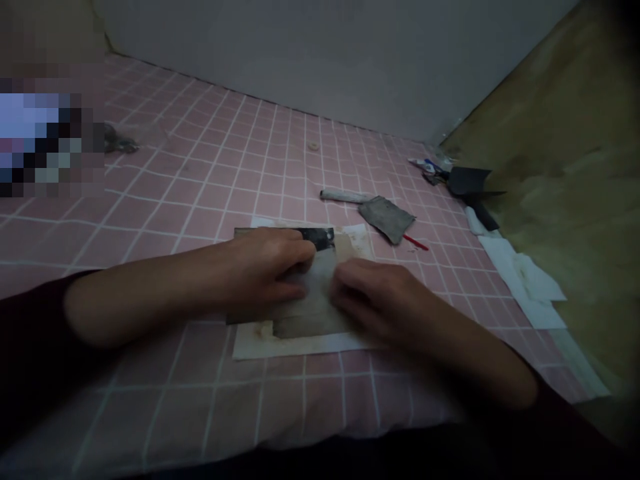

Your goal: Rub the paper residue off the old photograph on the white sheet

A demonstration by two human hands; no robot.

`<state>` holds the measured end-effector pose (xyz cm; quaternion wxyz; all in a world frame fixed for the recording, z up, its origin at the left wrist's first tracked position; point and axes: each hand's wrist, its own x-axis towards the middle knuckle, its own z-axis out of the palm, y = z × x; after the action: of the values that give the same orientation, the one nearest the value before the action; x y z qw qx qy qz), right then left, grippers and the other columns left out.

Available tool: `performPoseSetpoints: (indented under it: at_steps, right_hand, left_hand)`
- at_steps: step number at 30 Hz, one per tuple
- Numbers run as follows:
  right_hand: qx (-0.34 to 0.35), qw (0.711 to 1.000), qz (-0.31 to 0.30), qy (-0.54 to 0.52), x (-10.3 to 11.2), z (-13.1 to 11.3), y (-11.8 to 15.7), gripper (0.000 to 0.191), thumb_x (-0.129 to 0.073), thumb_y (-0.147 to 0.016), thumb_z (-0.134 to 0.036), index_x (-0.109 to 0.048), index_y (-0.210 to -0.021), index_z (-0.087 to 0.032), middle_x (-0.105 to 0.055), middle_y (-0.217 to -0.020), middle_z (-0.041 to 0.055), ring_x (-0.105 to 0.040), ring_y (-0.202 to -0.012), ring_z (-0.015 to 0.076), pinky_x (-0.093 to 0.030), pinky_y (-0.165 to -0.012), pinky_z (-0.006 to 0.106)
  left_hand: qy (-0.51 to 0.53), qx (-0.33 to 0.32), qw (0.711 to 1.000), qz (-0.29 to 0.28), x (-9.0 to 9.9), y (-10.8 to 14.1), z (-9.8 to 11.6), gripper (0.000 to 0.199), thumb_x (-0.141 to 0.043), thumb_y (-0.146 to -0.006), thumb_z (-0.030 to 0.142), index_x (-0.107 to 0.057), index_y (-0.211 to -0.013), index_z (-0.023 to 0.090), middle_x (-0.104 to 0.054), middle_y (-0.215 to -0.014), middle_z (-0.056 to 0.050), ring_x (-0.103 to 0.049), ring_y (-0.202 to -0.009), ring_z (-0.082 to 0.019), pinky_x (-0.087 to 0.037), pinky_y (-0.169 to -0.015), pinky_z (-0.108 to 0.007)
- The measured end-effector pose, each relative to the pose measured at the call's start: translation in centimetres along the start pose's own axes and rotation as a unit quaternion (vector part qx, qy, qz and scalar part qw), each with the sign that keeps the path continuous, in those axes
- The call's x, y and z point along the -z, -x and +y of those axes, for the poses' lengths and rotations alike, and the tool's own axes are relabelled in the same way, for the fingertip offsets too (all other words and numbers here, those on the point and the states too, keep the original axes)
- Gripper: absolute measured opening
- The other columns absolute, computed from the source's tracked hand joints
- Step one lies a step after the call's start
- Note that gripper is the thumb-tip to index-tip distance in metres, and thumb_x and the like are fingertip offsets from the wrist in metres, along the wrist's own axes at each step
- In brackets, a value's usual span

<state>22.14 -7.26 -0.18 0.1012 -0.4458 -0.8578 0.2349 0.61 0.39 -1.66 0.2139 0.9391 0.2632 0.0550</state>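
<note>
L hand over grey sheet; R hand nr edge; can't tell either grip.

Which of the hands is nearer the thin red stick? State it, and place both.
Right. The right hand is on the near side of the thin red stick, to its left; the left hand is farther left.

Matt paper sheet, wrinkled cloth

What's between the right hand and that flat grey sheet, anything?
Nothing visible stands between the right hand and the flat grey sheet. The hand is at its right side; blur hides whether they touch. The left hand is opposite.
</note>
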Motion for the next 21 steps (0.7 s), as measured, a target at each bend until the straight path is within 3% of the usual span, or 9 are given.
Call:
performPoseSetpoints:
  at_steps: [4, 9, 14, 18, 21]
  right_hand:
    - [0.032, 0.999, 0.012, -0.031, -0.1, -0.2, -0.2, 0.018, -0.049, -0.09, -0.012, -0.041, -0.076, -0.02, -0.048, -0.072, -0.0039, -0.043, -0.064, 0.0097, -0.033, -0.061, 0.024]
    - [-0.041, 0.999, -0.025, -0.005, 1.0, 0.5, 0.3, 0.018, -0.051, -0.087, -0.01, -0.043, -0.076, -0.02, -0.048, -0.068, -0.0051, -0.045, -0.06, 0.0091, -0.032, -0.058, 0.022]
    - [0.035, 0.999, 0.039, -0.005, 0.0, 0.3, -0.2, 0.015, -0.053, -0.089, -0.012, -0.044, -0.079, -0.02, -0.051, -0.076, -0.0027, -0.046, -0.065, 0.0103, -0.033, -0.061, 0.024]
    - [-0.001, 1.0, 0.007, 0.007, 0.3, 0.5, 0.0, 0.02, -0.05, -0.089, -0.01, -0.042, -0.074, -0.02, -0.049, -0.072, -0.0033, -0.045, -0.063, 0.0101, -0.033, -0.06, 0.023]
    - [0.009, 1.0, 0.023, 0.006, 0.1, 0.3, 0.0, 0.017, -0.05, -0.09, -0.012, -0.044, -0.076, -0.019, -0.05, -0.075, -0.0017, -0.046, -0.066, 0.0108, -0.034, -0.062, 0.024]
  left_hand:
    - [-0.006, 0.006, 1.0, 0.002, -0.1, 0.0, 0.0, 0.009, -0.057, -0.081, 0.026, -0.052, -0.08, 0.019, -0.057, -0.083, 0.0, -0.052, -0.071, -0.013, -0.033, -0.06, -0.026]
    - [0.011, 0.005, 1.0, -0.003, -0.1, 0.1, 0.0, 0.009, -0.059, -0.079, 0.025, -0.052, -0.083, 0.02, -0.058, -0.087, 0.0, -0.053, -0.074, -0.014, -0.034, -0.061, -0.026]
    - [0.005, 0.007, 1.0, -0.004, 0.0, 0.1, -0.1, 0.007, -0.057, -0.079, 0.023, -0.053, -0.082, 0.019, -0.058, -0.084, -0.001, -0.053, -0.071, -0.014, -0.034, -0.06, -0.027]
    - [0.004, 0.003, 1.0, -0.002, -0.1, 0.0, -0.1, 0.01, -0.059, -0.079, 0.026, -0.055, -0.084, 0.019, -0.058, -0.086, 0.0, -0.053, -0.073, -0.014, -0.034, -0.061, -0.026]
    - [0.0, 0.005, 1.0, -0.004, -0.1, 0.0, 0.0, 0.009, -0.059, -0.079, 0.026, -0.054, -0.082, 0.019, -0.058, -0.084, 0.0, -0.053, -0.072, -0.014, -0.034, -0.06, -0.026]
